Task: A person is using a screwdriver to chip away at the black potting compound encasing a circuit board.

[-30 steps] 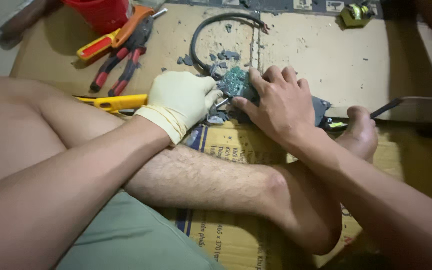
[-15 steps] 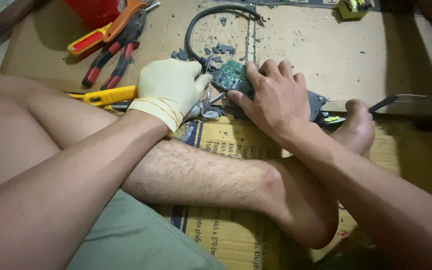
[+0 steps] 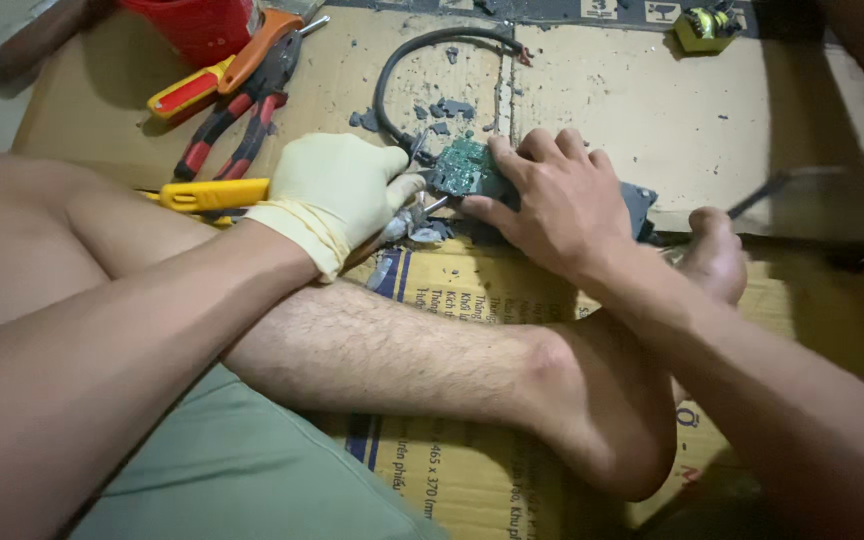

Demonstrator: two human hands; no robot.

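Observation:
My left hand (image 3: 337,192), in a pale rubber glove, grips a metal tool (image 3: 404,217) whose tip meets a small green circuit board (image 3: 464,166). My bare right hand (image 3: 552,205) lies over the board and the dark casing (image 3: 638,204) under it, pressing them onto the cardboard (image 3: 612,100). A black cable (image 3: 422,60) loops away from the board toward the far side. My crossed leg and foot (image 3: 712,255) lie just below both hands.
Red-handled pliers (image 3: 237,120), orange and yellow-handled tools (image 3: 214,194) and a red container (image 3: 192,22) lie far left. Grey plastic chips (image 3: 442,110) scatter near the cable. A small yellow-green part (image 3: 704,24) sits far right. A thin blurred rod (image 3: 777,185) is at right.
The view has shifted slightly. My gloved left hand has moved a little to the right against the board, while my right hand stays pressed over it.

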